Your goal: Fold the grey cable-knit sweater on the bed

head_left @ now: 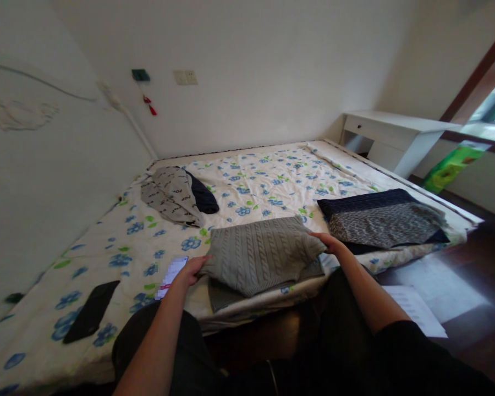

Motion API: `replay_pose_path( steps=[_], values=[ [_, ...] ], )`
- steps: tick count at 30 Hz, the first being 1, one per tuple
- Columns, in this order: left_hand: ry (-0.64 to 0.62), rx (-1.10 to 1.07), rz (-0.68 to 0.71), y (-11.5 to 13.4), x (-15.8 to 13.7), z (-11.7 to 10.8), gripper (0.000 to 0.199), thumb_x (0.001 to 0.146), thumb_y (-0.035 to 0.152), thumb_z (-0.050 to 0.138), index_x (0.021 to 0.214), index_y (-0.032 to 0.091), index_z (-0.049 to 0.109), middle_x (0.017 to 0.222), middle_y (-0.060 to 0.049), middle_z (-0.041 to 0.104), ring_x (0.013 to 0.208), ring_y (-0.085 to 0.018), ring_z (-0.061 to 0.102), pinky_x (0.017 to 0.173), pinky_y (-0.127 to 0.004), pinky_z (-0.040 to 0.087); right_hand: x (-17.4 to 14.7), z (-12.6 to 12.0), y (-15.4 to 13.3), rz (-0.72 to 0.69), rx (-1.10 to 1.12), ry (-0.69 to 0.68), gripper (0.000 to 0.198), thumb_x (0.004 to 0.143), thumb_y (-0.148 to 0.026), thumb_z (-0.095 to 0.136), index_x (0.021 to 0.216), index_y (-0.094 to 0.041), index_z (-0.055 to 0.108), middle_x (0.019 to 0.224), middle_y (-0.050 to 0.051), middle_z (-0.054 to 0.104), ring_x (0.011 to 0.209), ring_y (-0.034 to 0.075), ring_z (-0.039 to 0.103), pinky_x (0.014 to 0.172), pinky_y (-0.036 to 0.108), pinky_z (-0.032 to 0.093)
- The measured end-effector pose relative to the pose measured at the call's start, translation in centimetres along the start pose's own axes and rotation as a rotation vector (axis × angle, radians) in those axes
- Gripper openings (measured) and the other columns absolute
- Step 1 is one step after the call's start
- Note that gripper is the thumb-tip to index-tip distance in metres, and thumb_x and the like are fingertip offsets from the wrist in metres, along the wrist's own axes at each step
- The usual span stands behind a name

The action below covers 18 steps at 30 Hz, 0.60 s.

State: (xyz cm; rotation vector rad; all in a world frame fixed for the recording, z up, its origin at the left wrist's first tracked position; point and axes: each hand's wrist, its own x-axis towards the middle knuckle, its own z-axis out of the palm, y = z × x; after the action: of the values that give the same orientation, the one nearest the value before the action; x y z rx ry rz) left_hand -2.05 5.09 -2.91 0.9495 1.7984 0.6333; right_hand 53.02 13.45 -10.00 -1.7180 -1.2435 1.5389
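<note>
A grey cable-knit sweater (pixel 259 253) lies folded at the front edge of the bed, with part of it bunched toward the right. My left hand (pixel 194 268) grips its left edge, fingertips partly hidden by the knit. At the opposite side, my right hand (pixel 328 242) is closed on the sweater's right edge. A darker grey fold of cloth (pixel 225 296) shows beneath it. Close by my left hand, a lit phone (pixel 174 276) lies on the sheet, partly blurred out.
Folded dark and speckled clothes (pixel 388 220) lie to the right. A grey printed garment (pixel 171 192) and a navy one (pixel 204 192) lie crumpled at back left. A black phone (pixel 93 311) rests on the flowered sheet (pixel 247 187). A white desk (pixel 396 132) stands beyond; papers (pixel 414 311) lie low right.
</note>
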Motion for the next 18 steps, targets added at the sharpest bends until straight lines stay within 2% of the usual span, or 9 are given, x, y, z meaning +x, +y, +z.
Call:
replay_pose_path(
  steps=[2, 4, 6, 7, 9, 10, 12, 15, 18],
  values=[
    [0.078, 0.255, 0.005, -0.2, -0.1, 0.0, 0.017, 0.081, 0.037, 0.080, 0.078, 0.022, 0.071, 0.085, -0.010, 0.084, 0.096, -0.031, 0.085, 0.085, -0.037, 0.067, 0.1, -0.3, 0.6, 0.092, -0.140, 0.066, 0.023, 0.097, -0.036, 0.083, 0.103, -0.015, 0.076, 0.091, 0.009, 0.084, 0.085, 0.023, 0.080, 0.077, 0.030, 0.064],
    [0.186, 0.443, 0.019, -0.4, -0.1, 0.3, 0.015, 0.078, 0.030, 0.078, 0.090, 0.021, 0.074, 0.096, -0.012, 0.086, 0.115, -0.037, 0.082, 0.097, -0.041, 0.065, 0.3, -0.5, 1.1, 0.092, -0.315, 0.202, 0.024, 0.090, -0.028, 0.090, 0.106, -0.014, 0.077, 0.094, 0.010, 0.084, 0.087, 0.024, 0.080, 0.079, 0.029, 0.062],
    [0.297, 0.551, 0.095, -0.6, -0.3, 0.8, 0.031, 0.079, 0.025, 0.074, 0.109, 0.019, 0.076, 0.115, -0.017, 0.084, 0.129, -0.038, 0.076, 0.107, -0.044, 0.060, 0.3, -0.7, 1.3, -0.005, -0.445, 0.329, 0.031, 0.087, -0.025, 0.091, 0.113, -0.015, 0.078, 0.101, 0.010, 0.084, 0.093, 0.024, 0.081, 0.084, 0.028, 0.061],
    [0.348, 0.616, 0.175, -0.6, -0.5, 1.3, 0.038, 0.082, 0.025, 0.070, 0.119, 0.018, 0.075, 0.124, -0.018, 0.082, 0.133, -0.037, 0.074, 0.110, -0.044, 0.058, 0.2, -0.8, 1.3, -0.075, -0.481, 0.367, 0.033, 0.087, -0.025, 0.091, 0.117, -0.015, 0.079, 0.105, 0.010, 0.084, 0.097, 0.024, 0.081, 0.088, 0.029, 0.061],
    [0.370, 0.725, 0.388, -0.6, -1.4, 2.8, 0.042, 0.090, 0.026, 0.064, 0.131, 0.019, 0.073, 0.129, -0.016, 0.079, 0.127, -0.033, 0.075, 0.111, -0.043, 0.057, -0.1, -0.6, 1.0, -0.233, -0.531, 0.429, 0.033, 0.091, -0.028, 0.087, 0.121, -0.017, 0.080, 0.110, 0.011, 0.084, 0.103, 0.025, 0.081, 0.094, 0.031, 0.060],
    [0.310, 0.746, 0.499, -0.5, -2.0, 3.9, 0.039, 0.094, 0.029, 0.062, 0.131, 0.021, 0.073, 0.125, -0.013, 0.079, 0.121, -0.031, 0.076, 0.109, -0.041, 0.057, -0.2, -0.3, 0.8, -0.316, -0.549, 0.443, 0.030, 0.093, -0.029, 0.084, 0.121, -0.018, 0.081, 0.110, 0.011, 0.084, 0.104, 0.025, 0.080, 0.097, 0.032, 0.060],
    [0.076, 0.728, 0.677, -0.5, -3.6, 6.8, 0.033, 0.099, 0.035, 0.064, 0.127, 0.023, 0.076, 0.115, -0.008, 0.079, 0.110, -0.027, 0.076, 0.104, -0.038, 0.059, -0.5, 0.7, 0.4, -0.461, -0.566, 0.403, 0.026, 0.097, -0.034, 0.080, 0.118, -0.019, 0.083, 0.109, 0.010, 0.084, 0.104, 0.025, 0.079, 0.099, 0.034, 0.060],
    [-0.237, 0.719, 0.849, -1.0, -5.8, 12.1, 0.039, 0.096, 0.042, 0.074, 0.130, 0.025, 0.079, 0.121, -0.008, 0.079, 0.113, -0.026, 0.075, 0.106, -0.039, 0.058, -0.7, 2.9, 0.4, -0.587, -0.576, 0.249, 0.024, 0.099, -0.039, 0.079, 0.114, -0.021, 0.085, 0.113, 0.010, 0.084, 0.107, 0.026, 0.078, 0.103, 0.036, 0.059],
    [-0.353, 0.770, 0.907, -1.7, -6.6, 16.0, 0.048, 0.091, 0.039, 0.081, 0.136, 0.023, 0.079, 0.133, -0.012, 0.078, 0.123, -0.029, 0.073, 0.112, -0.041, 0.056, -0.4, 4.5, 1.0, -0.623, -0.605, 0.203, 0.026, 0.099, -0.038, 0.080, 0.119, -0.021, 0.085, 0.123, 0.012, 0.083, 0.118, 0.028, 0.076, 0.113, 0.040, 0.056]
  ],
)
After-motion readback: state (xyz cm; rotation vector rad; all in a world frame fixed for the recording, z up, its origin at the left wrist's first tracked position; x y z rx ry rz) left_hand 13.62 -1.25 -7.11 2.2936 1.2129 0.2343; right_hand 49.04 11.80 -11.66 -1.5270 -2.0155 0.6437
